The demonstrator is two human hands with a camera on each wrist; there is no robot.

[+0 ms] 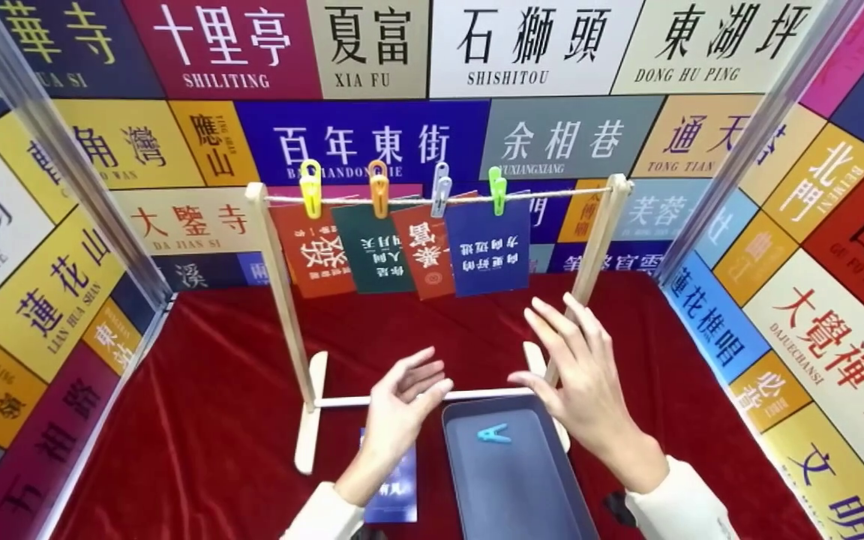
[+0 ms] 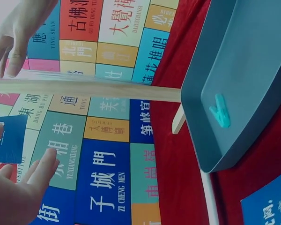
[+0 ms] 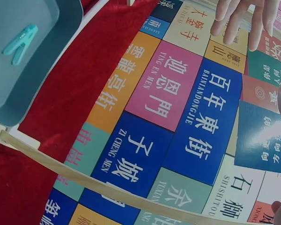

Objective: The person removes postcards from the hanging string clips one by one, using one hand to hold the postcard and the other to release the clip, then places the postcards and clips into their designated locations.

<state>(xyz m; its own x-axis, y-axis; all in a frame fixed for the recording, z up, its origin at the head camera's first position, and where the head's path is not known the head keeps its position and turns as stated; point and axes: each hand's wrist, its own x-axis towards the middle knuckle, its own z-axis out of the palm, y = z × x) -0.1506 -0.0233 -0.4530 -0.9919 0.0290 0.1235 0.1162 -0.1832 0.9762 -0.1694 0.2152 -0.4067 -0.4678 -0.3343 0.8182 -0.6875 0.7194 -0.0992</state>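
My left hand [image 1: 400,397] is in the air in front of the wooden rack, its fingers loosely bent and holding nothing. To the right, my right hand [image 1: 586,375] is raised near the right post, fingers spread and no object in them. Above them a string [image 1: 567,194] carries a red card [image 1: 312,259], a dark green card [image 1: 376,255], another red card [image 1: 426,259] and a blue card [image 1: 488,251]. Yellow [image 1: 312,191], orange [image 1: 379,191], grey-blue [image 1: 441,191] and green clothespins [image 1: 497,191] pinch them. A teal clothespin [image 1: 493,433] lies in the dark tray [image 1: 514,495].
A blue card [image 1: 394,491] lies on the red cloth [image 1: 199,420], partly behind my left forearm. The rack's left post [image 1: 282,300] and right post [image 1: 597,247] stand on wooden feet. Printed panels with place names surround the cloth at the back and sides.
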